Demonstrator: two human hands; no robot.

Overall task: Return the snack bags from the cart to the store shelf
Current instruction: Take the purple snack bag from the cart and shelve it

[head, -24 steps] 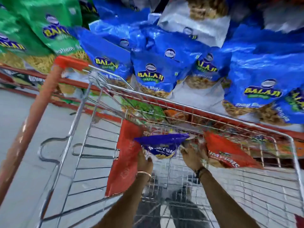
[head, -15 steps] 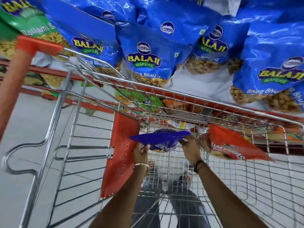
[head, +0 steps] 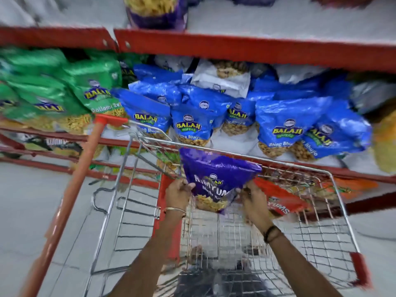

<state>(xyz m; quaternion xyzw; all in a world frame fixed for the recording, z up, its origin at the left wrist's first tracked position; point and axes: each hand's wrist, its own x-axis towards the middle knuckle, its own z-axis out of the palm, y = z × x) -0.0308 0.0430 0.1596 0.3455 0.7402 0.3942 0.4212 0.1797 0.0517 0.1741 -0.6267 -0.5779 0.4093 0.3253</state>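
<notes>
A purple snack bag (head: 214, 179) hangs upright over the wire cart (head: 340, 221), its top at the height of the cart's far rim. My left hand (head: 177, 192) grips its lower left side and my right hand (head: 254, 199) grips its lower right side. A red snack bag (head: 280, 200) lies in the cart just right of my right hand. Beyond the cart runs the store shelf (head: 257, 48) with red edges. Blue bags (head: 285, 125) fill its middle and green bags (head: 92, 91) its left.
The cart's red handle bar (head: 70, 200) slants up the left side to a red end cap. A red panel (head: 169, 221) stands inside the cart on the left. A purple bag (head: 156, 11) sits on the upper shelf. Grey floor lies at left.
Both hands have raised the purple bag from low in the cart up to rim height and tipped it upright. The view has tilted up, showing the upper shelf.
</notes>
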